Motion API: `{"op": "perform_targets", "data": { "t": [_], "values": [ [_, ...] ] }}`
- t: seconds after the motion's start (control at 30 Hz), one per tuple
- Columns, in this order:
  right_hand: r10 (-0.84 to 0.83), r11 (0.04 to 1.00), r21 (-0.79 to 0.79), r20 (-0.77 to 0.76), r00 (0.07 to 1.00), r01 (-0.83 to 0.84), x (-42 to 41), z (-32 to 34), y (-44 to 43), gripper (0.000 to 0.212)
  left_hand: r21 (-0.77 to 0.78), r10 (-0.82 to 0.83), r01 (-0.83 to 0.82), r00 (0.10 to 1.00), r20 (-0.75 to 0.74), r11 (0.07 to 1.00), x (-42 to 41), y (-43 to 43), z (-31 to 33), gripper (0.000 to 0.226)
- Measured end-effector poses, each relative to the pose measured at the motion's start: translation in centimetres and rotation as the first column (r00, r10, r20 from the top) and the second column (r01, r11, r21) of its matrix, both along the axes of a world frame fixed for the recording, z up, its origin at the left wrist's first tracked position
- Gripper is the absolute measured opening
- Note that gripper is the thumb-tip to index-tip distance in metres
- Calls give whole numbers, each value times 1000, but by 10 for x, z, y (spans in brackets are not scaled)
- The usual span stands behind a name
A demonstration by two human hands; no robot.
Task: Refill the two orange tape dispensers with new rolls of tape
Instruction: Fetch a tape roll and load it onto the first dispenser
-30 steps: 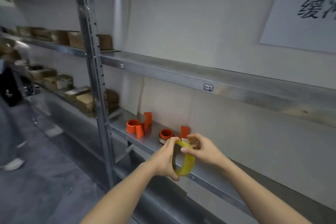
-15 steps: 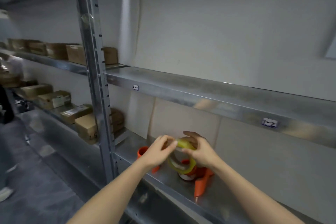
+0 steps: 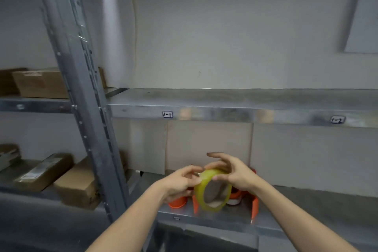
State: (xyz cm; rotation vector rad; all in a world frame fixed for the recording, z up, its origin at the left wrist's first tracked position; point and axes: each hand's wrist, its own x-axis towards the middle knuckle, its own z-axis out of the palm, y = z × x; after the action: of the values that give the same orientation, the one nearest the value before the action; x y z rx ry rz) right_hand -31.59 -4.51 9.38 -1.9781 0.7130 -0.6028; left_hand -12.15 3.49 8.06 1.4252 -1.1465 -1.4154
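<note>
While left hand (image 3: 180, 184) and right hand (image 3: 239, 176) pinch tape roll (image 3: 212, 208), orange dispensers (image 3: 177, 203) half hidden behind, boxes (image 3: 77, 188) leftward

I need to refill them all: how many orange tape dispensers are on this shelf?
2. The left tape dispenser sits below the left hand; the right tape dispenser sits behind the yellow tape roll, under the right hand. Both are partly hidden.

A pale wall (image 3: 235, 37) is fronted by grey metal shelving (image 3: 225, 106) on a perforated upright (image 3: 81, 96), with cardboard boxes (image 3: 41, 84) stacked at left.
</note>
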Motion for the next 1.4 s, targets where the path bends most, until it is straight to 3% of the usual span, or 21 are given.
{"op": "perform_targets", "data": {
  "t": [0.17,0.23,0.33,0.43,0.67,0.87,1.0,1.27,1.4],
  "values": [
    [-193,976,-95,33,981,195,-2,-5,31,59,-100,-32,27,998,-47,995,-11,17,-2,48],
    [-240,961,-135,22,970,241,-3,-9,43,69,-149,-34,27,999,-41,988,-14,23,-4,52],
    [-230,967,-110,2,973,229,-6,-19,55,90,-153,13,-22,998,-60,988,-25,35,-6,53],
    [-183,981,-61,-7,983,183,-10,-29,65,87,-163,3,-16,997,-82,986,-40,50,-4,54],
    [-181,981,73,43,983,177,-13,-40,88,80,-310,134,-123,991,13,943,-60,73,-19,25],
    [-203,978,70,50,978,199,-4,-43,99,63,-374,295,-210,937,187,903,-57,77,-27,5],
    [-197,979,50,29,980,196,-2,-35,105,54,-374,351,-262,916,193,889,-53,78,-26,4],
    [-217,973,80,-23,976,218,4,-36,98,55,-431,331,-128,837,436,893,-38,58,-21,12],
    [-280,953,122,8,960,277,13,-43,91,40,-407,241,-21,832,499,913,-25,50,-24,10]
  ]
}}
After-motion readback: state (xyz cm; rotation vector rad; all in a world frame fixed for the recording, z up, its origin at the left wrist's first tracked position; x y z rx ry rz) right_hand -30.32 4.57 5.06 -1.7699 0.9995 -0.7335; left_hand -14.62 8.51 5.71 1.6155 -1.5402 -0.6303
